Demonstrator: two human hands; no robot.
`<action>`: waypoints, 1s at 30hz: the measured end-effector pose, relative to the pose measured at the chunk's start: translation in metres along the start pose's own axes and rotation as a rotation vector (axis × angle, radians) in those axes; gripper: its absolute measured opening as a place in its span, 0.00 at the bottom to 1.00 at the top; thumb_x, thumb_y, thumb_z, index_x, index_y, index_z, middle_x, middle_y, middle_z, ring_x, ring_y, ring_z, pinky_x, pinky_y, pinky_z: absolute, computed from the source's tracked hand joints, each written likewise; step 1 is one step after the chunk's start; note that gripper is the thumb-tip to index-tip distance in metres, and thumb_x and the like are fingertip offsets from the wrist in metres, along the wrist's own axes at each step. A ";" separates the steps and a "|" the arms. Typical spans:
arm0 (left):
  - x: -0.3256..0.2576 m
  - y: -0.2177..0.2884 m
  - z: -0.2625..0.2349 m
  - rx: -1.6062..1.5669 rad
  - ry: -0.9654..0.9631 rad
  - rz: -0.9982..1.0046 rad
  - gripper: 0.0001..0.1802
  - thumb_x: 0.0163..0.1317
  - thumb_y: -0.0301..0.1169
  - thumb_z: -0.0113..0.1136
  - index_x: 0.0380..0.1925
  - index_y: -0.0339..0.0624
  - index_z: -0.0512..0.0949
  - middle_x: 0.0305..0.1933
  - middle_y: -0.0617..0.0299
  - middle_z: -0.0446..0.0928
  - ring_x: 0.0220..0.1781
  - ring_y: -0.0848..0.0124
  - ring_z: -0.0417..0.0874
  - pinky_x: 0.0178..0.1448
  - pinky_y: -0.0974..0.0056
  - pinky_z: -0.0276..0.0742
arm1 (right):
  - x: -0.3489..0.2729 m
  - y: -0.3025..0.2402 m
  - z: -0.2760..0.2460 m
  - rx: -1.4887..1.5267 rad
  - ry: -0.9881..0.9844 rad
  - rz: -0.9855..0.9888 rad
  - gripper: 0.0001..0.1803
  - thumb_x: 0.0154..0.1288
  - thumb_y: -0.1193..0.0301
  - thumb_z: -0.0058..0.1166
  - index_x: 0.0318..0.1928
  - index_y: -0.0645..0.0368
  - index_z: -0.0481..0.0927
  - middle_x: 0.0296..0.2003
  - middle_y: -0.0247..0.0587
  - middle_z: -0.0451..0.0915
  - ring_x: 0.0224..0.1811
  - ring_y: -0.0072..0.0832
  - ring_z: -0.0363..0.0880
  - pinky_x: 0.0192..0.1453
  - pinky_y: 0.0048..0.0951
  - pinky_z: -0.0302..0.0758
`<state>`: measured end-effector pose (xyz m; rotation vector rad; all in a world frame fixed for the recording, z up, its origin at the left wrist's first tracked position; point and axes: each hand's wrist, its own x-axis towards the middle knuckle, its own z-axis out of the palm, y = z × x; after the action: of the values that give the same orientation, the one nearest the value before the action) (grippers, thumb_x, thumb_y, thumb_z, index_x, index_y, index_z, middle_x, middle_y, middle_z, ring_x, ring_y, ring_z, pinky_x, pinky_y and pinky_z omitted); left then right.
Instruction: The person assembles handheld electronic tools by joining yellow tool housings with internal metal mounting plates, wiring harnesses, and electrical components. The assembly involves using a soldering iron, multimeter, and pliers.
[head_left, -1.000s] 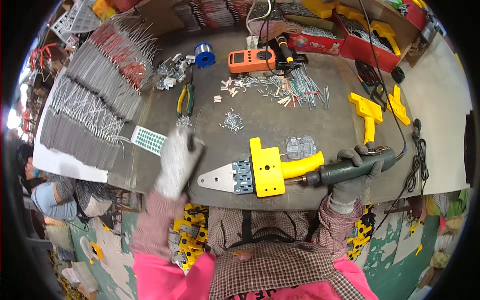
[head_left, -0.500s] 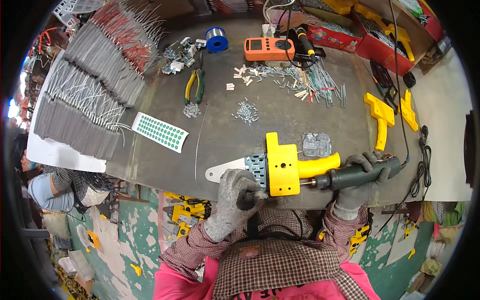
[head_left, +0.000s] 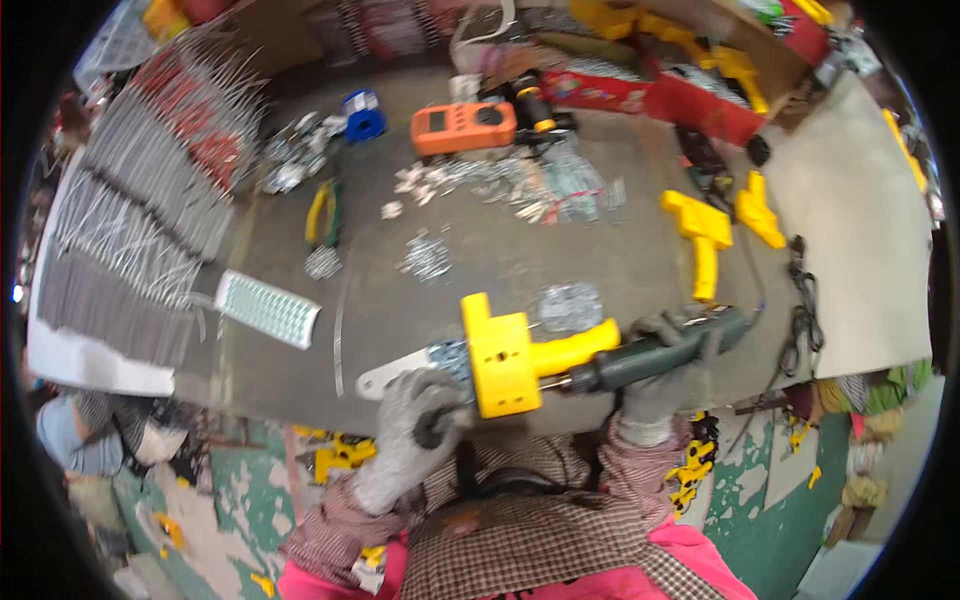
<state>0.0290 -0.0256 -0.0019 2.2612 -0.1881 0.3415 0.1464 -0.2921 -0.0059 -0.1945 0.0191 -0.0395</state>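
The yellow tool body (head_left: pixel 507 352) lies at the near edge of the grey workbench (head_left: pixel 600 260), directly in front of the person. Its long axis runs roughly left to right, tilted slightly so the right end sits farther from the person. A flat grey metal plate (head_left: pixel 395 372) projects from its left side and points left, toward the bench edge. A yellow handle (head_left: pixel 575 347) extends from the body to the right.

The right hand (head_left: pixel 665 365), in a grey glove, is wrapped closed around a dark green power screwdriver (head_left: pixel 655 355). The screwdriver lies nearly parallel to the yellow handle, just beside it on the near side, with its tip pointing left into the yellow body. The right forearm rises from the lower edge in a checked sleeve, the wrist bent so the knuckles face upward.

The left hand (head_left: pixel 420 425), also in a grey glove, is closed on a small dark round part (head_left: pixel 432 428) at the lower left corner of the yellow body, touching it. The left forearm comes up from the lower left.

Farther back on the bench are:
- an orange meter (head_left: pixel 463 127);
- a blue spool (head_left: pixel 364 116);
- green and yellow pliers (head_left: pixel 322 212);
- small heaps of screws (head_left: pixel 427 257);
- two more yellow tool parts (head_left: pixel 725 220) to the right.

Rows of thin metal rods (head_left: pixel 140 210) cover the left side.
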 end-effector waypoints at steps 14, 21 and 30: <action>-0.023 -0.013 0.004 0.042 0.129 0.023 0.14 0.57 0.31 0.68 0.42 0.42 0.79 0.46 0.50 0.80 0.54 0.50 0.78 0.62 0.47 0.69 | -0.012 0.020 -0.036 -0.434 0.345 -0.217 0.23 0.64 0.46 0.60 0.49 0.45 0.73 0.35 0.33 0.75 0.32 0.31 0.75 0.46 0.45 0.78; -0.014 -0.003 0.003 -0.072 0.085 0.050 0.13 0.58 0.33 0.69 0.39 0.43 0.78 0.45 0.52 0.80 0.52 0.51 0.78 0.60 0.49 0.68 | -0.007 0.015 -0.019 -0.289 0.328 -0.112 0.30 0.64 0.35 0.53 0.47 0.49 0.72 0.35 0.34 0.77 0.34 0.34 0.80 0.38 0.40 0.82; 0.002 -0.057 -0.001 0.276 -0.029 0.120 0.42 0.46 0.43 0.77 0.61 0.46 0.70 0.60 0.48 0.73 0.60 0.48 0.75 0.64 0.46 0.72 | 0.080 -0.185 -0.038 -2.182 -0.125 -0.450 0.31 0.69 0.56 0.52 0.65 0.63 0.68 0.53 0.50 0.75 0.47 0.41 0.80 0.55 0.43 0.79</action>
<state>0.0447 0.0126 -0.0418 2.5338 -0.3088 0.4198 0.2183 -0.4835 -0.0086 -2.3827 -0.1195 -0.4557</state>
